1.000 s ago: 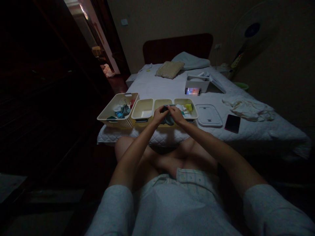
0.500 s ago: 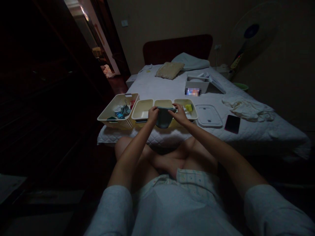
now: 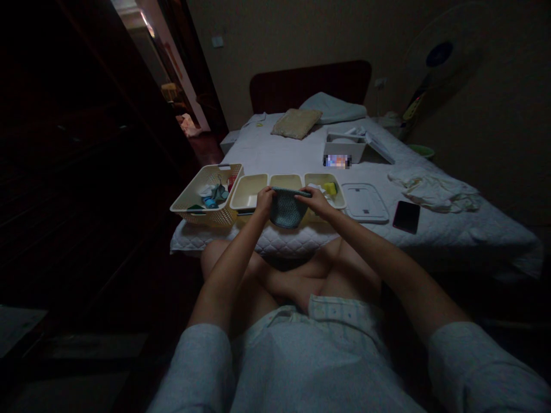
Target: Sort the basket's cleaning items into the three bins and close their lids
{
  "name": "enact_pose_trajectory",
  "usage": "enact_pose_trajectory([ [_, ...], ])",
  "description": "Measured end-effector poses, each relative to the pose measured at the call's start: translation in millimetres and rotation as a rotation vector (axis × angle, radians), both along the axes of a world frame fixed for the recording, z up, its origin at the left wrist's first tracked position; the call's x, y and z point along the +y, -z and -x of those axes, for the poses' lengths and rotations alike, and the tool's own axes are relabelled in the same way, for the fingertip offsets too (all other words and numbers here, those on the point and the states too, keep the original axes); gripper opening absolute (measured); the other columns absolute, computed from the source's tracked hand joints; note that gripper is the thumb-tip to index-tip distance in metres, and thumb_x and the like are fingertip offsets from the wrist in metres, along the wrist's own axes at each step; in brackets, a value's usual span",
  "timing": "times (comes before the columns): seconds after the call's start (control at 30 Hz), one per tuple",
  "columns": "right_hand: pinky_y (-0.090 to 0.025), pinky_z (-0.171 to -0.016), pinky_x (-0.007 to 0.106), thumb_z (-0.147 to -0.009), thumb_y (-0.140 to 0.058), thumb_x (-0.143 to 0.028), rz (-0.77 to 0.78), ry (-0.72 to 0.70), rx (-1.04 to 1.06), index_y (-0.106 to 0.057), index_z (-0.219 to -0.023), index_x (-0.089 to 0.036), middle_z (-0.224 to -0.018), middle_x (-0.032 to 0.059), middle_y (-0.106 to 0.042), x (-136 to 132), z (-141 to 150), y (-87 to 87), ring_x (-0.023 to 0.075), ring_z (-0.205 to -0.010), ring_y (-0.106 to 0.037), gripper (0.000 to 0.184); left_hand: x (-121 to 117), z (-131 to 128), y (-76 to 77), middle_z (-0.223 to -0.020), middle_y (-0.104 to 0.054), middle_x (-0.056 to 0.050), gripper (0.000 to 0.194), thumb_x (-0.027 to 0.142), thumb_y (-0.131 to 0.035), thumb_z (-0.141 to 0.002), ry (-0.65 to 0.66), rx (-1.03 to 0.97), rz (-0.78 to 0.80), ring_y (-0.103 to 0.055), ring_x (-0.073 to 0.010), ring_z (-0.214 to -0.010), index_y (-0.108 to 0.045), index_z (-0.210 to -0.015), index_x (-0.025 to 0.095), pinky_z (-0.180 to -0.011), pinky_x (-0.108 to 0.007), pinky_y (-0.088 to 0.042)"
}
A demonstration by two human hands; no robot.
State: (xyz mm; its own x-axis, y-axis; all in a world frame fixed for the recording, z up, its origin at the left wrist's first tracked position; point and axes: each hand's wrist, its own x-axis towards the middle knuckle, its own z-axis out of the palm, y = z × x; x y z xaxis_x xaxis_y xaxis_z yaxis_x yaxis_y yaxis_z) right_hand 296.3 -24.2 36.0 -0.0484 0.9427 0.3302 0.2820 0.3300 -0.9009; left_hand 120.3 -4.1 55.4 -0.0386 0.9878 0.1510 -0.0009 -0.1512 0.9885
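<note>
A grey-green textured cloth [image 3: 287,210] hangs between my two hands, in front of the cream bins. My left hand [image 3: 264,201] pinches its upper left corner, while my right hand [image 3: 315,201] grips the upper right one. Behind the cloth stand a left cream bin [image 3: 249,179], a middle bin [image 3: 286,178] partly covered by the cloth, and a right bin [image 3: 342,198]. The right bin holds a yellow sponge [image 3: 330,188] and some white items. To the left is a perforated basket [image 3: 183,198] with blue, teal and red things inside.
On the bed [image 3: 275,155], a flat lid [image 3: 365,203] and a dark phone [image 3: 407,217] lie to the right, near a crumpled white cloth [image 3: 434,192]. Farther back are a white box [image 3: 344,150], a blurred-out screen [image 3: 337,161] and a beige cushion [image 3: 297,123].
The cloth is drawn wider and flatter between my hands, so more of its textured face shows. The fingers of my right hand have come down onto its top edge.
</note>
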Motion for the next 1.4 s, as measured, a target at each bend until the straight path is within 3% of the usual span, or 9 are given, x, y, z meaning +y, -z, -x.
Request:
enact_pose_trajectory([
  [0.23,-0.046,-0.070,0.032,-0.062,-0.064,-0.040,0.003,0.163,0.113,-0.059,-0.080,-0.016,-0.077,0.0025,-0.060,6.9,2.6,1.4,0.0160,-0.072,-0.055,0.031,1.2,1.4,3.0,-0.061,-0.053,0.001,0.011,0.009,-0.050,-0.057,0.009,-0.072,0.047,-0.048,-0.0123,-0.065,-0.056,-0.062,0.016,-0.060,-0.023,-0.036],
  [0.37,-0.045,-0.072,0.032,-0.065,-0.062,-0.043,-0.049,0.217,0.148,-0.058,-0.080,-0.018,-0.079,0.0026,-0.059,9.1,4.0,-2.5,0.0165,-0.075,-0.054,0.029,-2.1,0.5,3.9,-0.074,-0.062,-0.002,0.013,0.019,-0.058,-0.063,0.147,-0.179,0.179,-0.055,-0.0148,-0.073,-0.061,-0.075,0.017,-0.063,-0.024,-0.042],
  [0.5,-0.044,-0.075,0.033,-0.066,-0.062,-0.043,-0.073,0.278,0.186,-0.058,-0.080,-0.018,-0.079,0.0026,-0.060,10.4,4.1,-9.4,0.0169,-0.078,-0.054,0.030,-7.7,-2.4,6.0,-0.083,-0.065,-0.007,0.021,0.029,-0.065,-0.064,0.380,-0.236,0.315,-0.059,-0.0179,-0.077,-0.064,-0.080,0.015,-0.066,-0.028,-0.046],
  [0.57,-0.045,-0.076,0.032,-0.065,-0.062,-0.044,-0.059,0.289,0.200,-0.058,-0.082,-0.018,-0.081,0.0027,-0.060,10.7,3.2,-11.5,0.0170,-0.079,-0.054,0.031,-9.6,-4.7,8.3,-0.085,-0.066,-0.008,0.025,0.029,-0.069,-0.063,0.417,-0.253,0.330,-0.059,-0.0179,-0.076,-0.064,-0.082,0.014,-0.066,-0.029,-0.046],
  [0.7,-0.045,-0.077,0.032,-0.065,-0.062,-0.048,0.009,0.264,0.217,-0.059,-0.084,-0.017,-0.084,0.0041,-0.061,10.2,0.9,-9.4,0.0175,-0.082,-0.056,0.036,-9.6,-8.4,12.3,-0.079,-0.065,-0.008,0.029,0.032,-0.069,-0.065,0.283,-0.209,0.225,-0.059,-0.0165,-0.069,-0.063,-0.084,0.011,-0.065,-0.029,-0.045],
  [0.83,-0.047,-0.067,0.029,-0.070,-0.058,-0.053,0.202,0.114,0.285,-0.058,-0.083,-0.017,-0.082,0.0047,-0.063,6.3,0.8,-4.3,0.0158,-0.075,-0.057,0.039,-6.4,-7.8,14.2,-0.080,-0.065,-0.007,0.033,0.036,-0.067,-0.068,0.186,-0.174,0.108,-0.059,-0.0152,-0.069,-0.062,-0.090,0.011,-0.067,-0.028,-0.045],
  [0.97,-0.049,-0.064,0.027,-0.074,-0.058,-0.052,0.325,-0.011,0.354,-0.059,-0.088,-0.020,-0.091,0.0054,-0.066,-1.2,4.4,-4.3,0.0150,-0.077,-0.060,0.036,-2.9,-5.1,14.7,-0.083,-0.066,-0.008,0.036,0.038,-0.066,-0.069,0.183,-0.169,0.065,-0.060,-0.0159,-0.075,-0.061,-0.093,0.011,-0.072,-0.028,-0.046],
  [1.17,-0.053,-0.073,0.031,-0.066,-0.070,-0.042,0.323,-0.236,0.483,-0.060,-0.093,-0.018,-0.095,0.0059,-0.067,-3.2,9.6,-2.7,0.0148,-0.075,-0.063,0.037,6.2,-1.2,14.3,-0.087,-0.066,-0.008,0.042,0.042,-0.065,-0.070,0.173,-0.161,0.013,-0.059,-0.0151,-0.074,-0.060,-0.096,0.011,-0.072,-0.028,-0.046],
  [1.4,-0.051,-0.072,0.033,-0.064,-0.069,-0.044,0.153,-0.048,0.273,-0.062,-0.085,-0.016,-0.089,0.0072,-0.068,3.6,9.2,0.7,0.0176,-0.076,-0.062,0.036,12.1,3.8,18.6,-0.081,-0.064,-0.007,0.034,0.040,-0.063,-0.070,0.041,-0.022,-0.054,-0.058,-0.0169,-0.077,-0.062,-0.085,0.010,-0.070,-0.026,-0.044],
])
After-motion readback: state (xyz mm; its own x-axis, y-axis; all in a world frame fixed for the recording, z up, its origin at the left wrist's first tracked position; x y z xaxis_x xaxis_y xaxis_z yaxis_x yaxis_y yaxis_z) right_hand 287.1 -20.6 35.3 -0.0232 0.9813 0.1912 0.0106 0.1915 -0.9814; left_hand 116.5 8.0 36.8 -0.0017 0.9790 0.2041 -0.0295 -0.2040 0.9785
